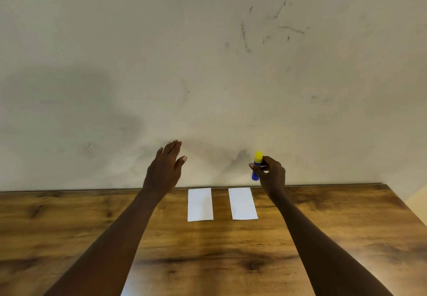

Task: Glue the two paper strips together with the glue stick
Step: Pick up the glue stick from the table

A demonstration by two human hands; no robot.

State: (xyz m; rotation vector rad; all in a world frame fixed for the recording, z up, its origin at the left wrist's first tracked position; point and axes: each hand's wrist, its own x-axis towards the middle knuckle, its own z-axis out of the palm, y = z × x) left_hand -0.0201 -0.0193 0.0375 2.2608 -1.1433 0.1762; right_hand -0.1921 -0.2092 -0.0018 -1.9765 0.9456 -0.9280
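Note:
Two white paper strips lie flat and side by side near the far edge of the wooden table: the left strip (200, 204) and the right strip (243, 203), with a gap between them. My right hand (270, 175) is raised above and to the right of the right strip, gripping a blue glue stick (257, 165) with its yellow cap on, held upright. My left hand (165, 168) is lifted above the table to the left of the strips, palm flat, fingers extended, holding nothing.
The wooden table (69, 226) ends against a scuffed pale wall (208, 64). Its right edge slants away at the far right. A white patch (126, 288) shows at the bottom edge beside my left forearm.

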